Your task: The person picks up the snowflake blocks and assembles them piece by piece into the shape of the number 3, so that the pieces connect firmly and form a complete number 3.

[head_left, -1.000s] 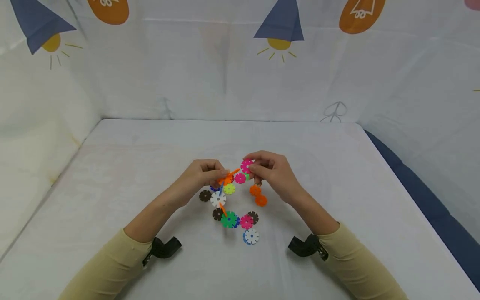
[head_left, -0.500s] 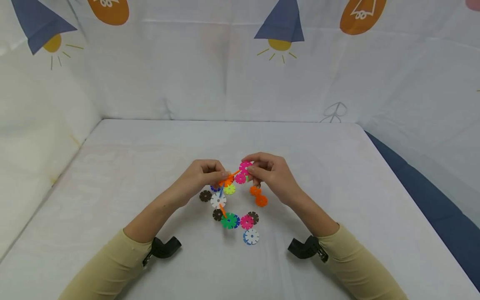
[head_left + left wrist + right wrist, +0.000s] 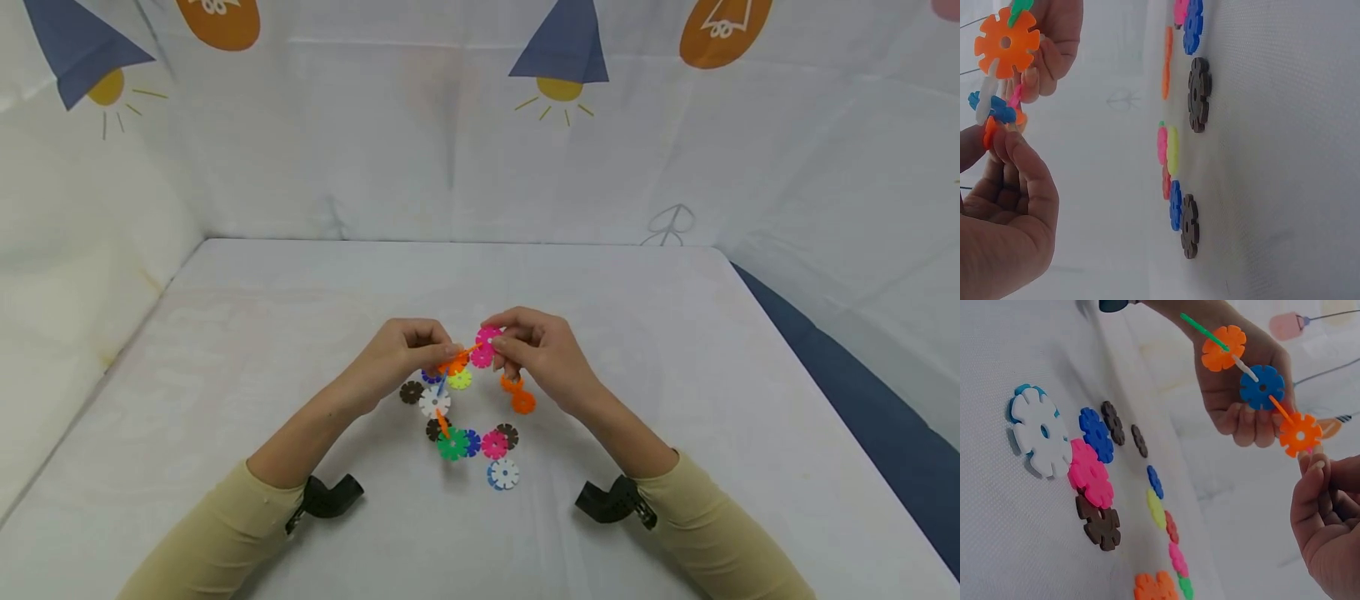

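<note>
In the head view my left hand (image 3: 414, 357) pinches an orange notched disc (image 3: 453, 365) in a chain of slotted plastic snowflake discs. The chain hangs below that hand, with a white disc (image 3: 435, 402) partway and a green disc (image 3: 453, 444) at its lower end. My right hand (image 3: 546, 357) pinches a pink notched disc (image 3: 488, 336) between thumb and fingers. The pink disc's edge meets the orange disc turned edge-on beside it. In the right wrist view the chain also has a blue disc (image 3: 1262, 387); my right fingers (image 3: 1317, 467) mostly cover the pink one there.
Loose discs lie on the white table (image 3: 300, 283) under and around the hands: brown (image 3: 411, 392), yellow (image 3: 460, 379), orange (image 3: 523, 402), pink (image 3: 495, 444) and a white one (image 3: 506, 473) over a blue one. A white cloth wall (image 3: 375, 150) stands behind.
My right hand has brought the pink disc a little left and down, up against the orange disc. My left hand stays nearly still; the chain's lower end has swung slightly left.
</note>
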A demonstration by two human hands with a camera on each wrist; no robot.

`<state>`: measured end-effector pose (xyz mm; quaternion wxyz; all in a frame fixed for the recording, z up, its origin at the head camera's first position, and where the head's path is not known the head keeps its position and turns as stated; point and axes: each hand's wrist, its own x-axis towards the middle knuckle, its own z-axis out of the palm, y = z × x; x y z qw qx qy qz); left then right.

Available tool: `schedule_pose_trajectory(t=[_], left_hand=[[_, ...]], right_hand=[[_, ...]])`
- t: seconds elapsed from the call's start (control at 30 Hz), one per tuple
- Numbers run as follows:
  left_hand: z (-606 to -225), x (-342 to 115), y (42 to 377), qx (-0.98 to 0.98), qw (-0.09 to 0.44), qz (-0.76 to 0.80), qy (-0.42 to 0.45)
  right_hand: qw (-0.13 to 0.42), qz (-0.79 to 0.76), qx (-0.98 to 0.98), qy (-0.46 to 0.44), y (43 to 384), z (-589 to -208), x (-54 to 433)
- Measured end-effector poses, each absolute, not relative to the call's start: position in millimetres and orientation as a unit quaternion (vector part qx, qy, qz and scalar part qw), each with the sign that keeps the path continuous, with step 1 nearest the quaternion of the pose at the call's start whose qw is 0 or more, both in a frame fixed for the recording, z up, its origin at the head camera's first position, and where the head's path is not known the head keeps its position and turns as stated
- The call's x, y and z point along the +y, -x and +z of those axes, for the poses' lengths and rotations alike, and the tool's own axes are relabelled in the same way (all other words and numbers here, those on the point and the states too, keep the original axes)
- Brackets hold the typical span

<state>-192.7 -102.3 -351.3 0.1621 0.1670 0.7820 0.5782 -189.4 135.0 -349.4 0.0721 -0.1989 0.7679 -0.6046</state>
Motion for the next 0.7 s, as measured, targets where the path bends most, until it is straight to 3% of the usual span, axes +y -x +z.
schedule_pose_trajectory(t=[0.37, 0.7], left_hand=[[-345.5, -95.3, 185.9, 0.78, 0.113, 0.592, -0.169], [-345.2, -92.1, 182.1, 0.783, 0.097, 0.593, -0.16]], right_hand=[[0.04, -0.61, 0.763, 0.208, 182.7, -343.7, 132.7], [0.055, -0.624, 0.751, 0.209, 181.3, -344.2, 131.4]])
